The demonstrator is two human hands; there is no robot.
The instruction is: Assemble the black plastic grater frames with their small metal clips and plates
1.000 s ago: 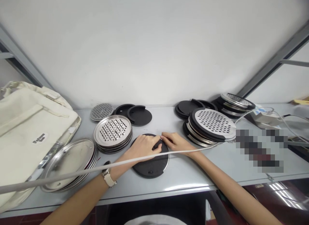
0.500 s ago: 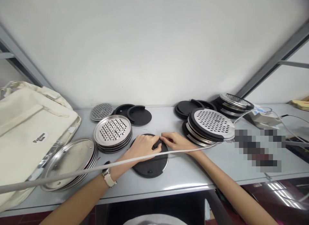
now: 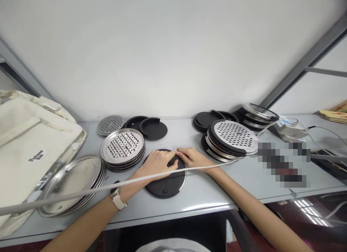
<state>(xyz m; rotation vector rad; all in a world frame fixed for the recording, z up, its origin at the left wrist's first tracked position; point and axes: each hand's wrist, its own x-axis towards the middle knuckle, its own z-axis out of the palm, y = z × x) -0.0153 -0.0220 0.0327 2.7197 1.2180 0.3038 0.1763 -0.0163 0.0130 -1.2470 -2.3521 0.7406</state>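
In the head view, a round black disc (image 3: 165, 187) lies flat on the table, with a thin metal edge showing on its right. Over its upper part, my left hand (image 3: 158, 162) is closed, pinching a small black part (image 3: 172, 160) between thumb and fingers. Whether that part is loose or belongs to the disc I cannot tell. My right hand (image 3: 193, 158) reaches in from the right with its fingertips pressed together at the same part, beside my left fingers. What those fingertips grip is hidden. A grey cable (image 3: 130, 182) passes in front of both hands.
Perforated metal grater plates (image 3: 122, 145) are stacked at left, behind plain metal plates (image 3: 73, 183). Black discs (image 3: 154, 128) lie near the wall. More grater plates with black rims (image 3: 234, 136) are piled at right. A cream bag (image 3: 35, 136) covers the left end.
The whole scene has shifted slightly left in view. My right fingertips press a little closer against my left fingers; the black disc stays in place.
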